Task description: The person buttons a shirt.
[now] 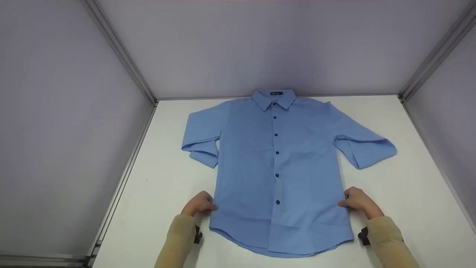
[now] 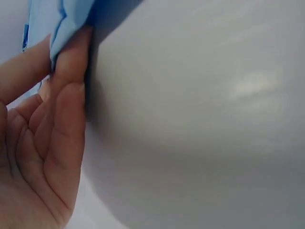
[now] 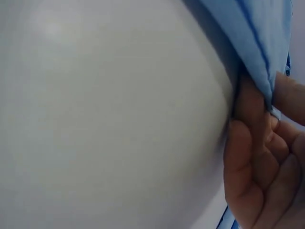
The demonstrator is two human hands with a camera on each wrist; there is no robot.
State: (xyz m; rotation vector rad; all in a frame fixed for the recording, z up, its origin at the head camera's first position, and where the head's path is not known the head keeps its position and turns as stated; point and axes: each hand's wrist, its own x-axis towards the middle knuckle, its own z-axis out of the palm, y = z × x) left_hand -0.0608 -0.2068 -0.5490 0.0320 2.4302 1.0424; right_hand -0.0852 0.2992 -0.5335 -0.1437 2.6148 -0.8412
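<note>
A blue button-up shirt [image 1: 245, 167] lies front side up, collar toward the back wall, with a line of dark buttons down its middle. Both sleeves are bent back on themselves beside the body. My left hand [image 1: 201, 204] pinches the shirt's left side edge a little above the hem; in the left wrist view the thumb lies over the cloth and the fingers [image 2: 71, 62] go under it. At the opposite side edge, about level with it, my right hand [image 1: 357, 201] pinches the cloth the same way, its fingers [image 3: 250, 102] beneath the fabric in the right wrist view.
The shirt lies on a white table [image 1: 148, 193]. Pale panels stand behind it and on both sides, joined by metal rails [image 1: 122, 52]. The collar [image 1: 273, 98] comes close to the back wall. A small black device [image 1: 198, 235] shows at the left wrist, another [image 1: 364, 236] at the right.
</note>
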